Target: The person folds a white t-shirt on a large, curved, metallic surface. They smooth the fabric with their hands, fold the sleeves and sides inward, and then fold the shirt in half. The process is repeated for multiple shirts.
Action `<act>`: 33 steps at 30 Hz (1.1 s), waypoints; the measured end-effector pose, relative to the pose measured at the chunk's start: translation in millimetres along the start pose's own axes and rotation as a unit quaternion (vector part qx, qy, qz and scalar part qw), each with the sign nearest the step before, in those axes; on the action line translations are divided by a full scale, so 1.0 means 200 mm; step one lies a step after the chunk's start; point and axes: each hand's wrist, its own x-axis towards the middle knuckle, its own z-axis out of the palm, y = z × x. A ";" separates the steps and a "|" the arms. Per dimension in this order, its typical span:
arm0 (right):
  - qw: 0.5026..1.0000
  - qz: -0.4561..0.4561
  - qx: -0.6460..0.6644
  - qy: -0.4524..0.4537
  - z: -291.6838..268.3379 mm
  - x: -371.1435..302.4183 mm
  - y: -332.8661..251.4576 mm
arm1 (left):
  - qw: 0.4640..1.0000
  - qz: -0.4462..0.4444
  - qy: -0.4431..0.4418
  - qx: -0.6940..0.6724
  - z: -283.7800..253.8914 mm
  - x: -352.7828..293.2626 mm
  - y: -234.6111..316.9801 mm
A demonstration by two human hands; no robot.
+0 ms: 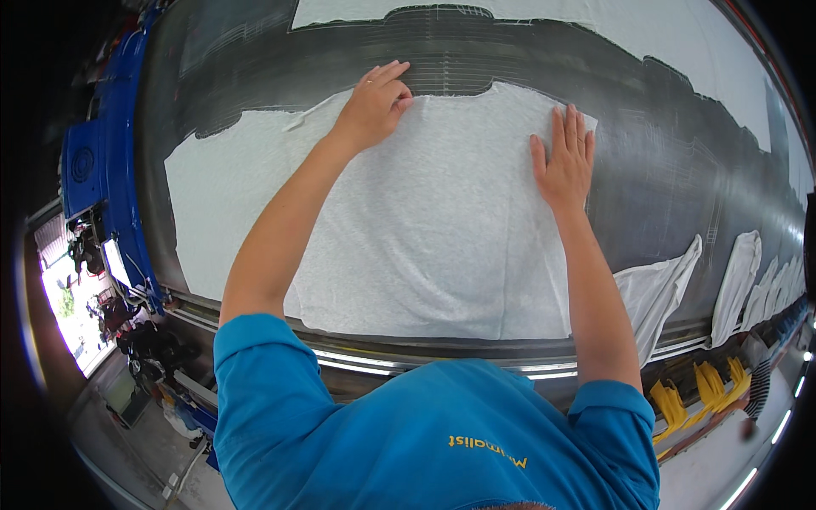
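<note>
A light grey knit fabric piece, cut in the shape of a garment panel, lies spread on a dark table before me. At its upper edge, left of the neckline, my left hand has thumb and forefinger pinched together at the cloth while the other fingers stretch out. My right hand rests flat on the upper right corner, its fingers straight and the thumb apart. Another light grey piece lies to the left, partly under the first and behind my left forearm.
Chalky outlines mark the dark table surface. More pale cloth lies along the far side. Crumpled grey pieces hang over the near edge at right, above yellow cloth. A blue machine frame stands at left.
</note>
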 end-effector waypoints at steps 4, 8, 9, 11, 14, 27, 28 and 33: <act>1.000 -0.002 -0.008 0.000 0.01 0.00 0.01 | 0.997 -0.038 -0.059 -0.016 -0.10 0.04 0.02; 1.000 -0.001 -0.002 -0.001 0.02 0.00 0.01 | 0.998 0.039 -0.030 0.050 -0.06 0.02 0.04; 1.000 -0.003 -0.006 0.001 0.02 0.00 0.01 | 0.992 0.102 -0.049 0.053 -0.04 -0.01 0.07; 1.000 -0.005 -0.014 0.003 0.02 0.00 0.01 | 0.976 0.178 -0.103 0.070 -0.01 -0.08 0.14; 1.000 -0.005 -0.010 0.005 0.01 0.01 0.01 | 0.957 0.201 -0.173 0.121 0.04 -0.13 0.16; 1.000 -0.002 -0.024 -0.014 0.02 0.00 0.01 | 0.961 0.163 -0.146 0.168 0.04 -0.02 0.05; 1.000 -0.005 -0.023 -0.013 0.02 0.01 0.00 | 0.962 0.156 -0.145 0.169 0.03 -0.03 0.05; 1.000 -0.006 -0.025 -0.009 0.02 0.01 0.00 | 0.968 0.142 -0.140 0.150 0.02 -0.11 0.02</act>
